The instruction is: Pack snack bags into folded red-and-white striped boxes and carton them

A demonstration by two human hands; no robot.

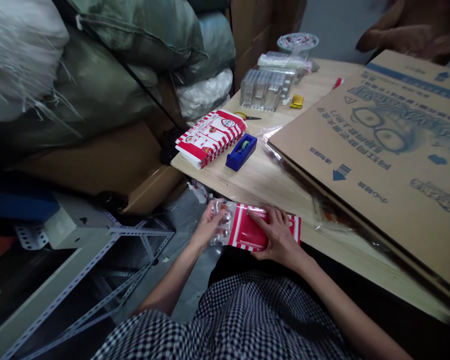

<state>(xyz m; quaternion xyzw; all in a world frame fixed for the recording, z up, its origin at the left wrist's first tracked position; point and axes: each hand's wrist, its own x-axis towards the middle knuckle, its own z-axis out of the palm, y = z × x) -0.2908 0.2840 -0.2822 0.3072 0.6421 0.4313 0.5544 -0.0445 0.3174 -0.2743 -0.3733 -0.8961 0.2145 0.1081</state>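
Head view: pinching the clear plastic end (pixel 225 237) of a red-and-white packet (pixel 249 232) with the left hand (pixel 207 226), at nine o'clock on it. Gripping the other end, at three o'clock, with the right hand (pixel 279 234), fingers laid across the top. Held at the near edge of the table (pixel 216 181). Lying beyond the packet: blue tape dispenser (pixel 240 156) at twelve, striped stack (pixel 210 137) at eleven, cardboard (pixel 397 150) at two.

Dim light, edges blurred (and stretched)
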